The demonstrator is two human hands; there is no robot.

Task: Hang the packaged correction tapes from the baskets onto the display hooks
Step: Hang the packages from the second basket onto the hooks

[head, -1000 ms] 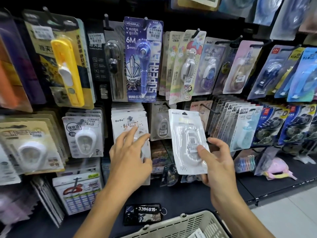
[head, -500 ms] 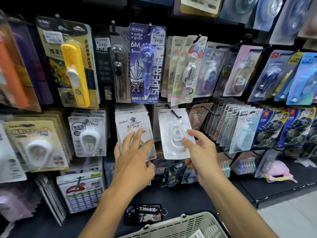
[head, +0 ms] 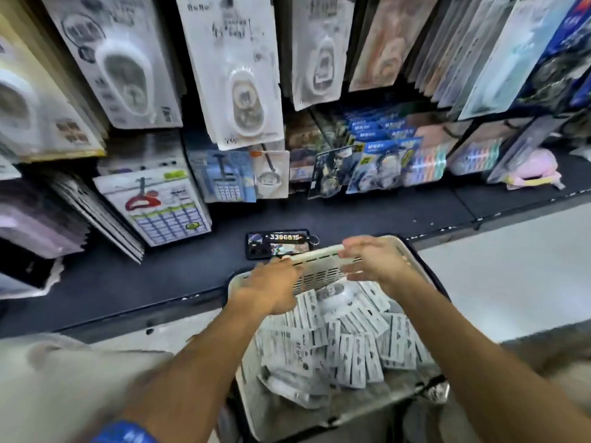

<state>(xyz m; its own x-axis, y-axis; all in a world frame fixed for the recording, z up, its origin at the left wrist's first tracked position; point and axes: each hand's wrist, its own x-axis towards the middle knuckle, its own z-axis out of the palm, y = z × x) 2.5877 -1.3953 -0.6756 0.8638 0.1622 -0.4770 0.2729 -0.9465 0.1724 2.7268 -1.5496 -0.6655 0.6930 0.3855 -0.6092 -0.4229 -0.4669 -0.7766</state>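
A white plastic basket [head: 323, 270] stands low in front of me, full of several white packaged correction tapes [head: 345, 343] lying in a loose pile. My left hand [head: 271, 287] hovers over the basket's far left part, fingers relaxed and holding nothing. My right hand [head: 374, 260] is above the far rim, fingers spread and empty. On the hooks above hang white correction tape packs [head: 238, 75], the middle stack closest to me. The frame is blurred by motion.
A dark shelf ledge [head: 367, 215] runs under the display, with a phone and a numbered key tag [head: 277, 244] lying on it next to the basket. Other stationery packs [head: 153, 206] stand along the shelf. Pale floor [head: 511, 266] lies to the right.
My right hand no longer holds the white pack it brought up to the hook. Both hands have dropped from the display to the basket, and my view has tilted down.
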